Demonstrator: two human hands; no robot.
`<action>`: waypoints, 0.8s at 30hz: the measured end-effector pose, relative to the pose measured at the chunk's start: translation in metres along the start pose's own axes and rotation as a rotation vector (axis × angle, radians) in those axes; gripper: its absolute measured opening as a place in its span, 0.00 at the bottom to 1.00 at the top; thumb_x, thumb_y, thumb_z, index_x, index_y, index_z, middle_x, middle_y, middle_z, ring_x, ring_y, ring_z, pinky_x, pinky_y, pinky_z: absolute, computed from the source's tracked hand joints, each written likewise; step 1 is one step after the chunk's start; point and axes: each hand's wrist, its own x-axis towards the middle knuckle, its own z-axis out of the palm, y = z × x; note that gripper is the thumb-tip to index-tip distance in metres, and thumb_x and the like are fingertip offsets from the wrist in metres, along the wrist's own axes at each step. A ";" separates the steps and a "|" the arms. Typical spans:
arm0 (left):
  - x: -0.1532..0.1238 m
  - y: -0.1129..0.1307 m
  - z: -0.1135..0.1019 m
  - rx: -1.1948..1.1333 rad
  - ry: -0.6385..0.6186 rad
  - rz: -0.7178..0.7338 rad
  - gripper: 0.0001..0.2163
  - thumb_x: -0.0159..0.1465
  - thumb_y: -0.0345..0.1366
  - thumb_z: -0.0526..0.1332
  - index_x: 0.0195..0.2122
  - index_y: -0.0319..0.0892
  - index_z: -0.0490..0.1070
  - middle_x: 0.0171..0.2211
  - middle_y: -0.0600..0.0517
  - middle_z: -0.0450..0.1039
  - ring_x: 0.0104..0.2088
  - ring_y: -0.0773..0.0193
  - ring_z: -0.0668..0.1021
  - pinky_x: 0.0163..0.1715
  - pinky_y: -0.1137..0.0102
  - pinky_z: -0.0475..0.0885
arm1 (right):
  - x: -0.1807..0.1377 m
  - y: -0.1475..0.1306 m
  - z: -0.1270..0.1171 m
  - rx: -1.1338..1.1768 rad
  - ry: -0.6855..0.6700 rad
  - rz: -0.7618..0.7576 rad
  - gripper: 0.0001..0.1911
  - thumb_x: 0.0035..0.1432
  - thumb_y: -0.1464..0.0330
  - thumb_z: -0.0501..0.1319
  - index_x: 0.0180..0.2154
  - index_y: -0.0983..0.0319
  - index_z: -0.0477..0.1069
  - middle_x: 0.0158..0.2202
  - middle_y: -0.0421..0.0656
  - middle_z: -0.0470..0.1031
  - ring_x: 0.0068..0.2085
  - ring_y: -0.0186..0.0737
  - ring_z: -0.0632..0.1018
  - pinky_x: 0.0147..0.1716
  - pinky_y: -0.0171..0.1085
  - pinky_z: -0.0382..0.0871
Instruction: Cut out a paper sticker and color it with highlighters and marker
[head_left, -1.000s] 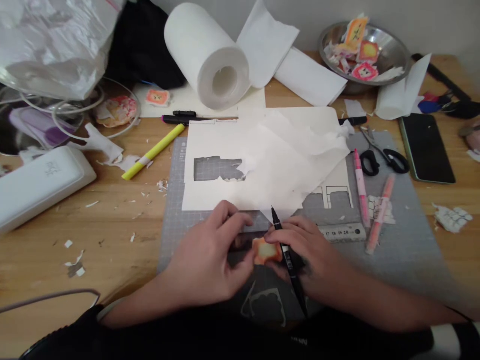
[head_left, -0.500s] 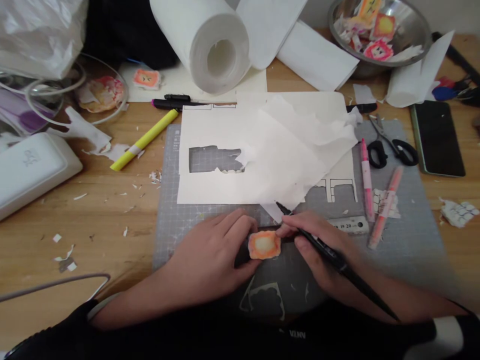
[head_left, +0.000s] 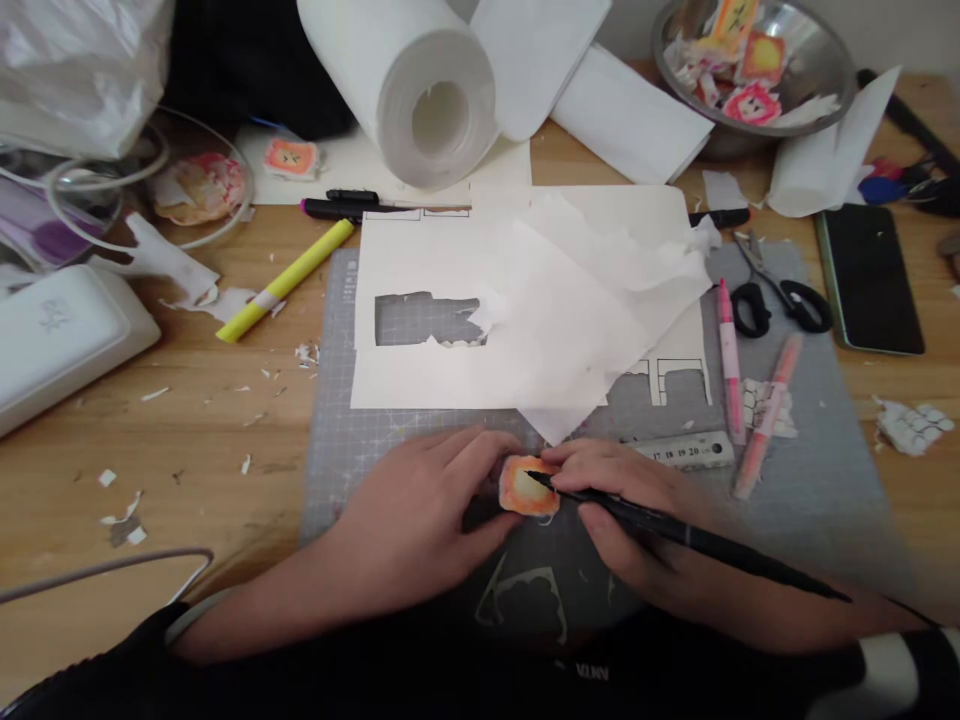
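Note:
Between the thumb and fingers of my left hand [head_left: 431, 500] is a small paper piece [head_left: 517, 499], orange round its rim and pale yellow in the middle. My right hand [head_left: 637, 505] is closed round a black pen [head_left: 697, 537], whose dark tip lies over the yellow middle of the piece. Whether the tip presses on it I cannot tell. Some right fingertips rest by the piece's upper right edge. Underneath lies a grey cutting mat [head_left: 420, 425] with thin paper offcuts [head_left: 529, 577] near my body.
Cut white paper [head_left: 420, 380] and crumpled tissue [head_left: 570, 320] cover the mat's far part. On the right are a steel ruler [head_left: 686, 451], pink marker [head_left: 729, 350], scissors [head_left: 780, 295] and phone [head_left: 874, 280]. A yellow highlighter [head_left: 289, 280], paper roll [head_left: 439, 120] and metal bowl [head_left: 817, 60] stand around.
The pen in my right hand has swung lower, its tip moving from above the white paper's near edge down onto the orange-rimmed piece. My left hand keeps its hold.

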 end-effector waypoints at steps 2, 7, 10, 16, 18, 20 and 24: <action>0.000 -0.001 0.000 0.002 -0.016 0.005 0.13 0.61 0.40 0.59 0.46 0.47 0.64 0.41 0.55 0.75 0.39 0.61 0.76 0.35 0.68 0.68 | -0.002 0.000 0.000 -0.010 -0.020 0.039 0.13 0.60 0.75 0.52 0.46 0.59 0.64 0.45 0.42 0.75 0.50 0.34 0.74 0.52 0.33 0.68; 0.001 -0.001 0.001 0.037 -0.044 -0.005 0.11 0.62 0.41 0.58 0.45 0.46 0.66 0.39 0.54 0.75 0.38 0.60 0.76 0.34 0.68 0.68 | -0.002 -0.003 -0.002 -0.039 -0.007 0.096 0.11 0.60 0.73 0.53 0.44 0.60 0.66 0.42 0.42 0.76 0.46 0.35 0.76 0.49 0.32 0.70; 0.001 -0.001 0.002 0.044 -0.042 -0.004 0.10 0.63 0.39 0.57 0.45 0.46 0.66 0.40 0.54 0.75 0.39 0.61 0.76 0.35 0.68 0.68 | 0.001 -0.004 -0.002 -0.039 0.014 0.106 0.09 0.59 0.74 0.54 0.41 0.61 0.68 0.40 0.42 0.77 0.44 0.36 0.77 0.46 0.32 0.72; 0.001 -0.002 0.002 0.040 -0.034 0.019 0.10 0.63 0.39 0.57 0.45 0.45 0.66 0.40 0.53 0.75 0.39 0.61 0.76 0.35 0.67 0.69 | 0.002 -0.004 0.000 -0.031 0.018 0.079 0.12 0.57 0.76 0.53 0.42 0.58 0.67 0.40 0.40 0.78 0.45 0.35 0.77 0.48 0.34 0.71; 0.000 -0.003 0.002 0.038 -0.023 0.032 0.09 0.63 0.38 0.57 0.44 0.45 0.65 0.40 0.54 0.75 0.39 0.61 0.76 0.36 0.67 0.69 | 0.003 -0.004 0.000 -0.033 0.011 0.090 0.13 0.56 0.77 0.53 0.42 0.58 0.67 0.40 0.41 0.78 0.44 0.37 0.78 0.48 0.36 0.72; 0.000 -0.002 0.001 0.039 -0.014 0.044 0.09 0.63 0.37 0.57 0.44 0.45 0.65 0.40 0.54 0.74 0.39 0.61 0.76 0.36 0.67 0.69 | 0.003 -0.003 0.000 -0.030 -0.005 0.095 0.12 0.57 0.76 0.53 0.42 0.58 0.67 0.40 0.41 0.78 0.44 0.38 0.78 0.47 0.37 0.73; 0.001 -0.002 0.001 0.053 -0.020 0.044 0.09 0.63 0.37 0.57 0.44 0.44 0.65 0.39 0.53 0.74 0.38 0.61 0.76 0.35 0.67 0.69 | 0.003 0.000 0.001 -0.020 -0.012 0.065 0.11 0.58 0.75 0.53 0.41 0.60 0.68 0.40 0.42 0.78 0.44 0.36 0.77 0.47 0.35 0.72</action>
